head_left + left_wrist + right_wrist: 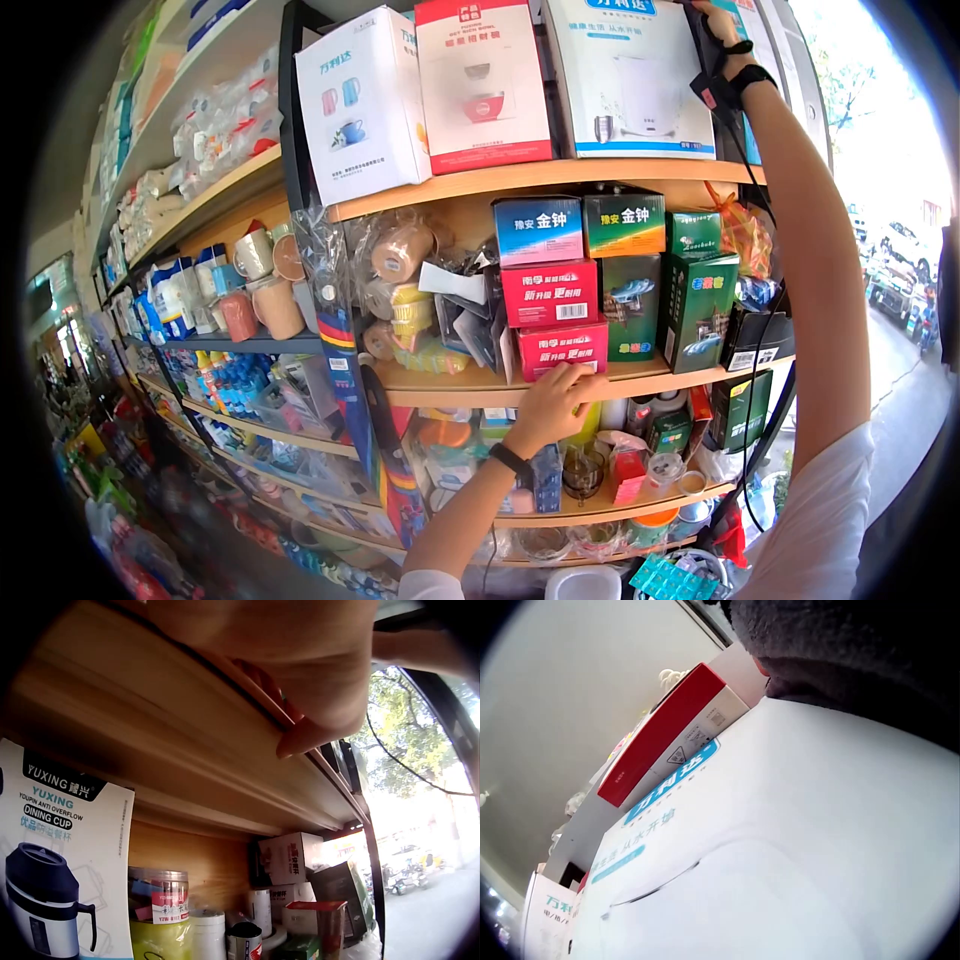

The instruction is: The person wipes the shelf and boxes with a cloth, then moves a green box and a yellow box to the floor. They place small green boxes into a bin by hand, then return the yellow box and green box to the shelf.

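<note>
My left hand (pixel 553 405) rests at the front edge of the middle shelf (pixel 450 392), its fingertips right at the lower red battery box (pixel 562 350). From below, the left wrist view shows this hand (pixel 300 667) over the shelf edge, thumb pointing down beside it. High up, my right hand (pixel 722 28) is at the upper right edge of a white-and-blue electric kettle box (pixel 640 95) on the top shelf. Its fingers are mostly hidden, behind dark fuzzy material (pixel 840 660) in the right wrist view; the kettle box's white face (pixel 780 802) fills much of that view.
Left of the kettle box stand a red-and-white bowl box (pixel 485 90) and a white cup box (pixel 360 110). Green boxes (pixel 700 310), bagged cups (pixel 400 255) and a second red box (pixel 550 292) share the middle shelf. A black cable (pixel 752 450) hangs at the right.
</note>
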Motion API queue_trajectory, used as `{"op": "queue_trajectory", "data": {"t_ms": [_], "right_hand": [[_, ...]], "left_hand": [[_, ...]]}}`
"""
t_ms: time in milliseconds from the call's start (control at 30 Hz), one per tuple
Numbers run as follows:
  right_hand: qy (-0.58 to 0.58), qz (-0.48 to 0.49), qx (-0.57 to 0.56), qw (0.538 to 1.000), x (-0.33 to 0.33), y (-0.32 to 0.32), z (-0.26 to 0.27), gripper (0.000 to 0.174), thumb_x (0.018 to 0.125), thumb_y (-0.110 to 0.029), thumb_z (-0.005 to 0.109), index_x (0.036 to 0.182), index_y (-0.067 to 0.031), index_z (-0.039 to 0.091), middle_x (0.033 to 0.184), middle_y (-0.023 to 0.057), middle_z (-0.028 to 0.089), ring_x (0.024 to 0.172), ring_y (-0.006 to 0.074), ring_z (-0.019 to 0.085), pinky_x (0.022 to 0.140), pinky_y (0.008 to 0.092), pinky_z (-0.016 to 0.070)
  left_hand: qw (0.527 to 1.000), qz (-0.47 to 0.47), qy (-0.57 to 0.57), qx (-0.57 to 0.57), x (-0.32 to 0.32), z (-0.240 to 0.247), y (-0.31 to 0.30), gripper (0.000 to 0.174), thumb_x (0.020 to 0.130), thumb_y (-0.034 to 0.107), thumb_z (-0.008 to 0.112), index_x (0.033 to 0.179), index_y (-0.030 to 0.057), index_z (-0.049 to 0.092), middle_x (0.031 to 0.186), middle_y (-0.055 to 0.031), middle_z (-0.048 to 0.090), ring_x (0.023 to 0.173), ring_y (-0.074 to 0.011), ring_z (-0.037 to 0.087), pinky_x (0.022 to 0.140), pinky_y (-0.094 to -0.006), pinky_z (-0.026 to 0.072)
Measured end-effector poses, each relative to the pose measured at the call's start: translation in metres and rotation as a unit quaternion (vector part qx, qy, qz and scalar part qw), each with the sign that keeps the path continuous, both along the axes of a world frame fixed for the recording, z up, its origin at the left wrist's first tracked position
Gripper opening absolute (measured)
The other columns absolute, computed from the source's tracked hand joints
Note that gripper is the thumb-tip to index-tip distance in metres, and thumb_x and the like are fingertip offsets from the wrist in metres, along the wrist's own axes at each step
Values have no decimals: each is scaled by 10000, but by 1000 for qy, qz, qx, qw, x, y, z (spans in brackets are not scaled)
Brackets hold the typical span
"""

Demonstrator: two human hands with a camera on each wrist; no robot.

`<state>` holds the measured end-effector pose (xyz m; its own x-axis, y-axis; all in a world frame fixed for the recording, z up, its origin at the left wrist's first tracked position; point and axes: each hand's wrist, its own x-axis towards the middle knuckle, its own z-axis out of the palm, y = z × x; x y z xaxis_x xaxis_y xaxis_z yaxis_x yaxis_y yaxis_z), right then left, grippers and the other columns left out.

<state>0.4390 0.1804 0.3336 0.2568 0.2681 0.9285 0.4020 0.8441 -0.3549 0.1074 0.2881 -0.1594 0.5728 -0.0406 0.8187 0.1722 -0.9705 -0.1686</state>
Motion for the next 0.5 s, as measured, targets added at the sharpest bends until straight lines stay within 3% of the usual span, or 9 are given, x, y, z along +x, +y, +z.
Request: {"op": "queue_trajectory", "data": {"t_ms": [100,167,200,233,267,300,367,433,500], "right_hand": [[-19,-85,29,996,20,23,2,409,1029,-325,509,1193,24,646,982,107,765,777,213,729,731,250,589],[73,-82,-96,989,-23,3,-49,392,1032,-266,505,1327,-33,616,1121,122,745,924,214,731,767,316,589],[99,29,-80,991,17,31,-54,401,1039,-283,507,1329,-29,615,1142,125,739,930,210,728,781,305,585],[124,138,-63,981,5,31,-70,410,1045,-300,509,1330,-25,614,1162,129,733,935,206,725,795,294,581],[-10,-88,-81,993,0,16,-89,403,1040,-276,547,1330,-3,614,1204,129,720,963,185,718,821,286,580],[-168,-181,43,968,28,38,-105,372,1027,-228,587,1299,22,627,1186,121,722,975,149,705,813,283,581],[-178,-197,-50,963,18,28,-109,364,1015,-186,612,1309,30,613,1197,117,715,986,124,694,800,268,584],[-222,-231,-51,946,18,29,-113,365,1038,-210,578,1320,19,605,1205,114,712,996,145,702,811,267,587],[-67,18,-62,996,30,42,-121,352,1043,-222,562,1296,15,626,1194,116,716,981,182,715,800,277,593]], "left_hand": [[1000,-3,-2,3,1,-1,1,405,788,84,739,1188,144,706,1117,-29,631,996,-255,625,846,-395,565],[1000,-3,0,3,0,-2,2,404,790,84,739,1188,145,706,1116,-28,631,1000,-251,626,850,-394,567],[1000,0,-1,3,0,-2,1,405,789,84,740,1188,146,706,1116,-28,631,999,-250,627,850,-392,568],[1000,2,-3,3,0,-2,0,407,788,83,741,1188,148,707,1116,-27,630,998,-248,628,850,-391,568],[1000,-1,-2,1,0,-2,0,407,788,83,741,1188,148,707,1116,-27,630,998,-248,628,850,-391,568],[1000,-2,-2,3,0,-1,0,409,786,81,742,1188,150,707,1114,-25,630,994,-246,630,847,-391,569],[1000,-4,-7,5,0,-1,0,411,785,79,743,1188,152,707,1113,-24,629,989,-243,631,845,-391,570],[1000,-9,-5,7,-2,0,-1,429,773,70,735,1196,123,687,1127,-26,619,992,-239,616,843,-386,570],[1000,-6,-6,3,-2,2,-2,426,772,70,736,1193,123,690,1128,-25,618,997,-239,617,845,-387,570]]}}
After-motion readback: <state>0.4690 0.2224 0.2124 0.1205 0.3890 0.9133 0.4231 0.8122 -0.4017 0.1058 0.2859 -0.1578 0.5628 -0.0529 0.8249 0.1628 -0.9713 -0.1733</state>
